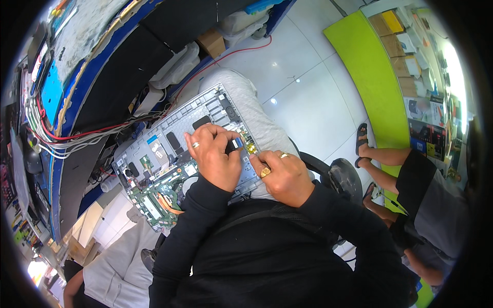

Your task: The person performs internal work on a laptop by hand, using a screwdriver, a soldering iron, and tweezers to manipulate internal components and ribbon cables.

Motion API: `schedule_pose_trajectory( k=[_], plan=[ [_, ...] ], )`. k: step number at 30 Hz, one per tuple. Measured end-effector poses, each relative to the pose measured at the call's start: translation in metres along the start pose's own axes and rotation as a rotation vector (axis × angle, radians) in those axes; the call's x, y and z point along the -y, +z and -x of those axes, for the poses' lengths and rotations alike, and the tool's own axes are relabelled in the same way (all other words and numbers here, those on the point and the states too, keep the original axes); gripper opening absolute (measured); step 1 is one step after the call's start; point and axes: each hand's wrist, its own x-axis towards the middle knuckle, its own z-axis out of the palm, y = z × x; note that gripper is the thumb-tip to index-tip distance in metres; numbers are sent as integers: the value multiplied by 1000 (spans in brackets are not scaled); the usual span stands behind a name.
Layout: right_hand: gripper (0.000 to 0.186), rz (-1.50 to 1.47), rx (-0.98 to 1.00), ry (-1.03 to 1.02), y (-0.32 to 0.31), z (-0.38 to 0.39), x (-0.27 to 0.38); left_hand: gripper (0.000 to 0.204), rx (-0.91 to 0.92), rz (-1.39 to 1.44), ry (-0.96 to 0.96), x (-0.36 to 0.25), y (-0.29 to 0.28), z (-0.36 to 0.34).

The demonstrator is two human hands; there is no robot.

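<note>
An opened silver laptop chassis [159, 131] lies across my lap, tilted, with green circuit boards [151, 197], a ribbon cable, speakers and a copper heat pipe [168, 203] exposed. My left hand [215, 156] rests over its right half, fingers curled down around a small dark blue part near the side edge; what exactly they grip is unclear. Beside it my right hand [283, 177] is closed at that same edge, thumb and forefinger by a small part with yellow film [250, 147]; whatever is between them is hidden.
A workbench [92, 92] with bundled cables [59, 143] runs along the left, plastic containers and a cardboard box [210, 42] beneath. A green counter [359, 61] with goods stands right. Another person [426, 200] is at right, another [110, 262] at lower left. A chair edge curves behind my right hand.
</note>
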Motion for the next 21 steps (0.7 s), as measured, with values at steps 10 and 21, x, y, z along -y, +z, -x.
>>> schedule_pose_trajectory(
  k=[10, 21],
  plan=[
    [24, 30, -32, 17, 4, -1, -1, 39, 15, -75, 41, 0, -3, 0],
    [26, 57, -36, 14, 5, 2, 0, 21, -15, -87, 49, 2, -1, -4]
  ],
)
